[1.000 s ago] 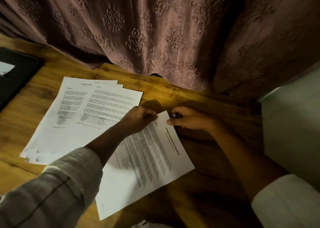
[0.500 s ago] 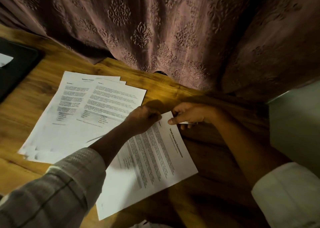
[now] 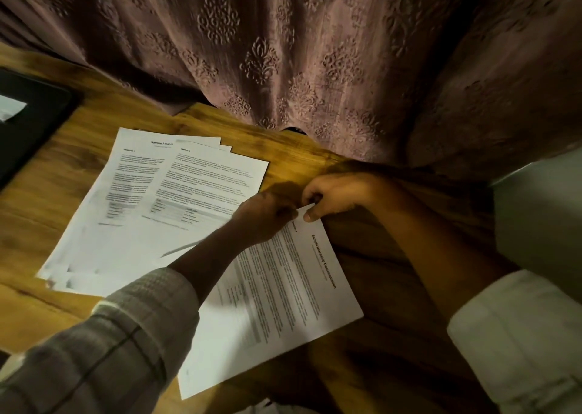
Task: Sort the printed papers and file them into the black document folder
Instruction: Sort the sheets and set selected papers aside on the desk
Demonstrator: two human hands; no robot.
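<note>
A patterned curtain (image 3: 252, 51) hangs behind the wooden table (image 3: 47, 199). Fanned papers (image 3: 141, 193) lie spread at mid-table, well apart from the black folder (image 3: 34, 114) at the far left edge. Nearer me lies one printed sheet (image 3: 283, 303), angled, and both hands meet at its far corner. The left hand (image 3: 264, 215) is curled tight over that corner, and the right hand (image 3: 333, 199) pinches it with the thumb on top.

A wooden table (image 3: 47, 193) carries a fanned stack of printed papers (image 3: 141, 209). Left of the stack lies a black document folder (image 3: 34, 120), right of it an angled printed sheet (image 3: 283, 303).
</note>
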